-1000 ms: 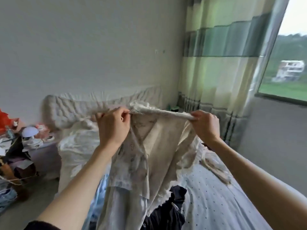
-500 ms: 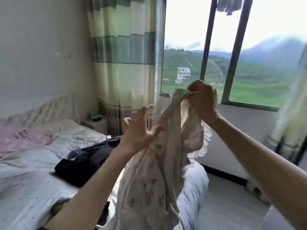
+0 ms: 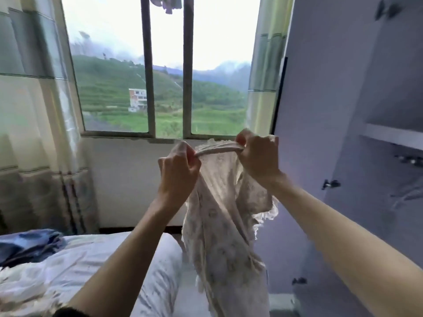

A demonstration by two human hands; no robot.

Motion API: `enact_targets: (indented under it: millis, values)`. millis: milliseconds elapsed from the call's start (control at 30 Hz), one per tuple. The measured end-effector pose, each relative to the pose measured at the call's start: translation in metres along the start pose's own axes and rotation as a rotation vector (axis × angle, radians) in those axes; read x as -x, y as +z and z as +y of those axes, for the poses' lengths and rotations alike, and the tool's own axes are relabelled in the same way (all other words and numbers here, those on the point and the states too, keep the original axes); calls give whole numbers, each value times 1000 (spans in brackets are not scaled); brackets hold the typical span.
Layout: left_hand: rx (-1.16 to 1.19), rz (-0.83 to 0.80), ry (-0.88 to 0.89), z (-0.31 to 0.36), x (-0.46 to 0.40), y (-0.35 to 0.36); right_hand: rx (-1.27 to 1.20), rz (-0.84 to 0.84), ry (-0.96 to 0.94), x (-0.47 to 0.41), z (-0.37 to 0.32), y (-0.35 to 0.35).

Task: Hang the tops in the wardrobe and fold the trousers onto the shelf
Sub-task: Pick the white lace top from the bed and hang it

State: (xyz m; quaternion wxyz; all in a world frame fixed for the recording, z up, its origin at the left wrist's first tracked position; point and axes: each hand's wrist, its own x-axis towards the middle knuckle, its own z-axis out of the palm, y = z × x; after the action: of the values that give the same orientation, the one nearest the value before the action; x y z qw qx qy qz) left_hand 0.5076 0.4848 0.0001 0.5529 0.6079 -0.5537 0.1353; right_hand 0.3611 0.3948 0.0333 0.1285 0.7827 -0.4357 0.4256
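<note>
I hold the cream top (image 3: 219, 216) up in front of me with both hands, at the height of the window sill (image 3: 128, 135). My left hand (image 3: 177, 172) has the fingers curled and it pinches one end of the upper edge of the top, and my right hand (image 3: 257, 156) grips the other end with closed fingers, a little higher than the left. Between the two hands the upper edge is pulled into a narrow, almost straight band. The rest of the top hangs down freely from this band; it has a faint pattern and a lace border on the right side, and its lower part goes out of view at the bottom of the picture. The top hangs beside the foot end of the bed (image 3: 96, 266), which has white bedding. On the bed at the left lies a dark blue garment (image 3: 27, 243); I cannot tell if it is trousers. At my right is the open wardrobe (image 3: 343, 110), pale violet inside, with a white shelf (image 3: 393, 136) near the right edge of the view. The top is well apart from this shelf. Green-striped curtains (image 3: 34, 99) hang on both sides of the window (image 3: 169, 76).
</note>
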Motion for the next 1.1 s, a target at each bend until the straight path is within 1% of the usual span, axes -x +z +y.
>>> enact_targets:
  millis: [33,133,267,333,433,500,633,700,733,800,867,967,1100]
  values:
    - [36,-11,16,3,-7,18,53,4,7,3,21,4]
    - [117,-76,40,10,-22,66,73,5,104,10,80,17]
    - [184,-227,13,3,-34,132,227,-106,296,14,153,26]
    - [185,-363,42,-4,-43,165,312,-132,368,12,184,26]
    - [156,-672,149,-19,-56,214,388,-124,451,7,218,28]
    - [172,-840,207,-27,-63,246,426,-120,510,6,238,32]
    - [229,-1109,350,-26,-61,308,440,-84,648,9,269,37]
    - [211,-1186,435,-22,-51,338,487,-59,714,12,284,34]
    - [204,-1179,461,-20,-46,349,514,-54,716,15,291,32]
    - [214,-1122,452,-14,-42,374,598,-69,716,24,305,30]
    - [259,-1016,395,-5,-44,395,654,-79,720,33,320,28]
    - [287,-840,330,10,-53,425,698,-95,776,50,345,21]
    - [282,-739,354,28,-48,474,717,-162,846,76,390,26]
